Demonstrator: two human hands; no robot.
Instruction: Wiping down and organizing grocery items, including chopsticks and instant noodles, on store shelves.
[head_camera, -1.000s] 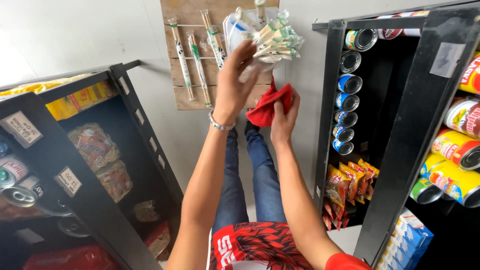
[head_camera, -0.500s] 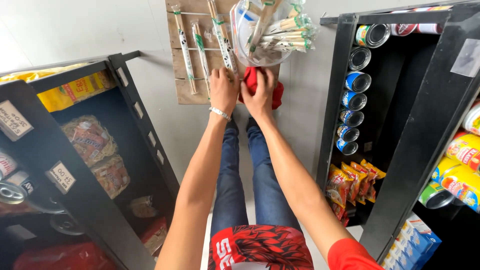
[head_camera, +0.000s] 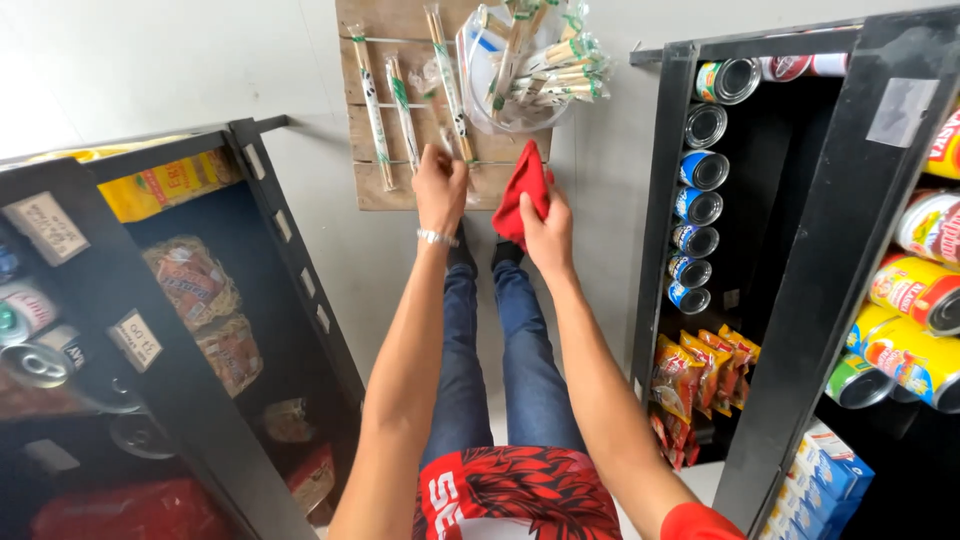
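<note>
Red cloth (head_camera: 522, 195) in right grip (head_camera: 548, 232) (bunched)

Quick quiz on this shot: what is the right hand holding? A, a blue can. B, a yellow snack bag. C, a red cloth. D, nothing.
C: the right hand grips a red cloth just below the wooden board, while the cans sit untouched on the shelf.
</note>
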